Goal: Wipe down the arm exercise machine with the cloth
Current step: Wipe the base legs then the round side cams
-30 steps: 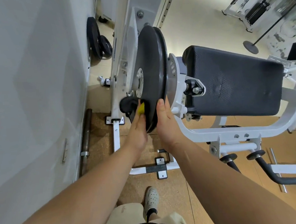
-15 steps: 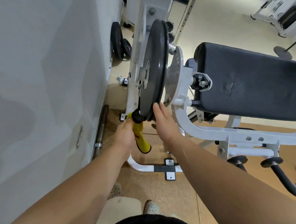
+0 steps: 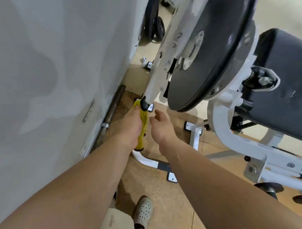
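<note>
If the weight plate (image 3: 213, 47) swings, the left hand (image 3: 129, 126) gripping the cloth (image 3: 143, 122) and the slack-fingered right hand (image 3: 161, 126) below it could be struck.

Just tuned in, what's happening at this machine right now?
A person is wiping the arm exercise machine next to the wall. The left hand grips a yellow cloth, holding it at the black knob on the low end of the white frame. The right hand is open and holds nothing, beside the cloth and below the black weight plate.
</note>
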